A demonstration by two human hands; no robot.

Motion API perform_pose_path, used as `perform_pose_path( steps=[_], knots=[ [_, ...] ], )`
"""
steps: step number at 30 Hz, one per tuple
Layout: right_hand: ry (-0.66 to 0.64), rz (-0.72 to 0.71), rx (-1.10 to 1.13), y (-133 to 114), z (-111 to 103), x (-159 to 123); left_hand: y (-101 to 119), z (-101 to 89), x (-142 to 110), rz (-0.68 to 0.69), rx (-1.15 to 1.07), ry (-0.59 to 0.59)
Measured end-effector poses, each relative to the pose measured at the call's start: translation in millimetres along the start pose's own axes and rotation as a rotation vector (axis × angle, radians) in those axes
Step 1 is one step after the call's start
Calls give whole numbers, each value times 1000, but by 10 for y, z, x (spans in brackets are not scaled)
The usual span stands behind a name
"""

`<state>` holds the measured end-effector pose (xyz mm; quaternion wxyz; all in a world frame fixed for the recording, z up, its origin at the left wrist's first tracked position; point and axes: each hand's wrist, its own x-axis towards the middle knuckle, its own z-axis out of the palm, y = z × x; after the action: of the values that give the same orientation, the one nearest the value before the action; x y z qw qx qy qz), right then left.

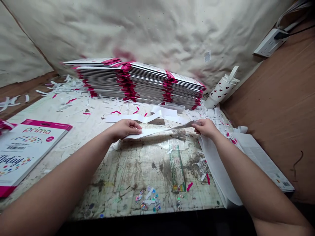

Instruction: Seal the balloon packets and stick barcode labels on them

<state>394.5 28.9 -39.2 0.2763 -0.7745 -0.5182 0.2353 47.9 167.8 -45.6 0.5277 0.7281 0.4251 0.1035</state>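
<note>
Cream cloth [157, 29] hangs behind the bench, brown board [278, 111] on the right. Stained worktop [118, 193] fills the middle, littered with white and pink paper scraps [71, 95]. Big stack [140, 82] of flat white sheets with pink-banded edges lies along the back, slightly fanned, well beyond the hands. White paper strip [159, 131] is stretched across the worktop between both hands, held just above the surface, twisted near the middle. Left hand [124, 129] is almost closed, fingers curled over one end of the strip, pinching it. Right hand [205, 127] is also nearly closed, gripping the other end between thumb and fingers. Another loose white strip [137, 118] lies just behind, near the stack. Long white sheets [216, 167] hang off the bench edge beneath the right forearm. Pink-and-white "prima" pack [31, 150] sits at far left; printed white sheet [261, 157] lies at right. Heart-print tumbler [221, 88] lies tilted by the stack's right end. Power strip [269, 42] sits up on the board. Green strip [177, 167] and sparkly bits [147, 200] lie near the front.
</note>
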Motion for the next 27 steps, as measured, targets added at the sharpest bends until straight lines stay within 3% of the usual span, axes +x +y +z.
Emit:
perform_pose_path(
  steps=[2,5,7,9,11,13,16,19,21,23,25,27],
  knots=[
    [-13,-69,-142,-8,-39,5,-40,-87,-22,-83,-197,1],
    [11,-134,-310,-112,-18,-33,-71,-122,-84,-129,-250,62],
    [5,-188,-413,-243,87,-93,-64,-84,-123,-118,-246,114],
    [-82,-351,-516,-413,246,-166,-40,-26,-143,-103,-232,137],
    [-171,-581,-583,-604,407,-226,-14,23,-143,-86,-184,140],
    [-132,-727,-582,-800,526,-255,6,49,-137,-53,-108,150],
    [5,-781,-534,-1094,631,-253,35,63,-149,29,35,169],
    [-50,-883,-470,-1357,749,-236,94,92,-204,194,235,208],
    [-125,-842,-430,-1462,860,-214,132,120,-247,302,389,241],
    [-210,-656,-441,-1470,972,-175,133,139,-279,344,536,259],
    [-276,-482,-486,-1385,1054,-129,79,145,-293,339,651,264],
    [-285,-406,-512,-1254,1089,-96,-16,146,-292,333,717,274]
  ],
)
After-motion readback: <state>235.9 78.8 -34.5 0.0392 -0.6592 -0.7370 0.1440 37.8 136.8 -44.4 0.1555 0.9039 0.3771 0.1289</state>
